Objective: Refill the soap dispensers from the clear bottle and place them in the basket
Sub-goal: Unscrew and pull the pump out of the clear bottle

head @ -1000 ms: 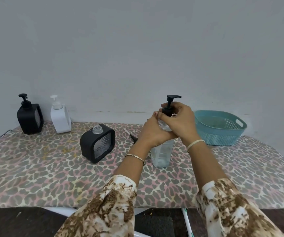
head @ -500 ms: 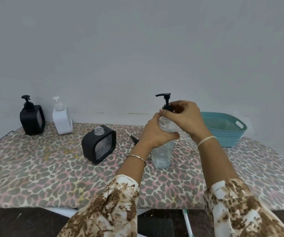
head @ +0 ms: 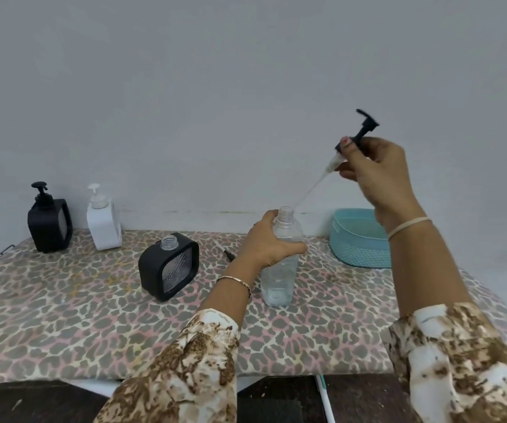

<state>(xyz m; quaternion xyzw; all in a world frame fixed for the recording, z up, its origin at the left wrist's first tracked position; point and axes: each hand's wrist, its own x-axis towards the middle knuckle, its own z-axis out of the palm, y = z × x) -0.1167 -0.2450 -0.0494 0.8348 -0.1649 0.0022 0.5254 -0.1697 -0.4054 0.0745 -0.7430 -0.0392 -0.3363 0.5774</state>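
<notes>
My left hand (head: pixel 269 243) grips the upper part of the clear bottle (head: pixel 279 276), which stands upright on the table with its neck open. My right hand (head: pixel 374 172) pinches the black pump head (head: pixel 359 132) up and to the right of the bottle; its clear tube slants down with the tip just at the bottle's mouth. An uncapped black square dispenser (head: pixel 170 267) stands left of the bottle. A black dispenser (head: pixel 49 222) and a white dispenser (head: pixel 103 221), both with pumps on, stand at the back left. The teal basket (head: pixel 357 239) sits at the back right.
A leopard-print cloth (head: pixel 63 315) covers the table, which ends at the grey wall behind. A small black pump part (head: pixel 229 255) lies on the cloth behind my left wrist. The table's front edge drops to a dark floor.
My right hand unscrewed the pump and lifted it up and to the right, drawing the tube almost fully out of the clear bottle. My left hand kept its hold on the bottle.
</notes>
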